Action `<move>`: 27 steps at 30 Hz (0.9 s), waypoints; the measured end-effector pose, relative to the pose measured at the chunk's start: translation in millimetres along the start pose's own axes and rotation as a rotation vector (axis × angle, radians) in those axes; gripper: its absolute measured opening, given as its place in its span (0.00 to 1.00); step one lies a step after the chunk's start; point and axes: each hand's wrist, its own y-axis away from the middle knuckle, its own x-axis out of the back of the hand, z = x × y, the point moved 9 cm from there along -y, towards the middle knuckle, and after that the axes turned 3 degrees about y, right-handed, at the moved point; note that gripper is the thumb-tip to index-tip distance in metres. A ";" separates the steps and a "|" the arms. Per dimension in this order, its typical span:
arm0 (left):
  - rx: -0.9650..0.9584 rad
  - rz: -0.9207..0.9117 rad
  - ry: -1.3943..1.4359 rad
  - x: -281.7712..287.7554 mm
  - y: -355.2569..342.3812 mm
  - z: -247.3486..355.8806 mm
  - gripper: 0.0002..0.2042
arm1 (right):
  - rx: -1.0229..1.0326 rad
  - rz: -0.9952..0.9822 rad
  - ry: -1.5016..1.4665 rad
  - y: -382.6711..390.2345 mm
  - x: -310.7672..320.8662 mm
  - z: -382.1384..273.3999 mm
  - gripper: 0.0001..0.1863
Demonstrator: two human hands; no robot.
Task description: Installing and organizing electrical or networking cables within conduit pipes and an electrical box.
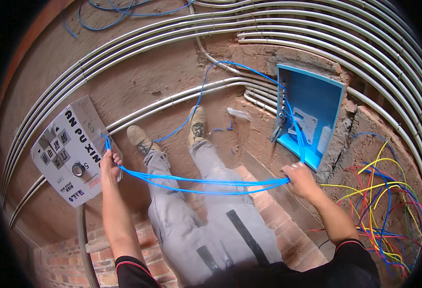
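Observation:
Several blue cables (206, 183) stretch as a loose bundle between my two hands, in front of my legs. My left hand (109, 163) is closed around the bundle's left end, beside a white cardboard box (84, 125). Short cable ends stick up above that fist. At the right, my right hand (298, 177) grips the same bundle just below a blue metal wall box (316, 96). From there the cables run up into the wall box. One more blue cable (204, 86) arcs from the wall box down past my feet.
White conduits (172, 33) run along the wall and into the wall box's side. A roll of tape (78, 169) sits on the cardboard box. Tangled red, yellow and blue wires (383, 201) hang at the right. Blue cable offcuts (229, 126) lie near my feet.

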 end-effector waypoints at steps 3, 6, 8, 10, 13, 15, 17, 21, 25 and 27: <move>-0.033 -0.047 0.072 0.2 -13.3 4.0 0.08 | 0.071 0.004 0.015 15.0 -8.3 -13.2 0.10; -0.067 0.088 0.099 -4.6 -32.2 -0.1 0.09 | 0.058 -0.049 -0.033 30.0 -22.0 -21.9 0.11; -0.059 0.058 0.115 -7.1 -34.7 -2.2 0.10 | 0.094 -0.054 -0.043 35.3 -33.3 -25.3 0.11; -0.071 0.096 0.096 -14.4 -35.0 -14.1 0.13 | 0.115 0.030 -0.063 41.3 -39.2 -24.1 0.13; -0.135 0.160 -0.085 1.1 -30.0 -5.4 0.13 | -0.083 0.540 -0.206 63.8 -37.1 17.7 0.16; -0.156 0.215 -0.104 4.5 -20.3 -10.1 0.12 | -0.313 0.819 -0.542 67.1 -53.5 69.3 0.18; -0.201 0.217 -0.168 32.6 -7.0 11.8 0.11 | -0.653 0.883 -1.057 43.8 -114.2 124.4 0.18; -0.183 0.148 -0.263 13.9 6.5 4.4 0.10 | -0.622 0.619 -0.550 -76.8 -187.1 174.4 0.21; -0.177 0.074 -0.320 -23.5 2.2 -10.4 0.11 | -0.888 0.629 -0.287 -108.9 -237.2 249.0 0.46; -0.172 0.107 -0.318 3.1 23.3 15.3 0.11 | -0.993 0.553 -0.286 -137.6 -251.0 213.0 0.46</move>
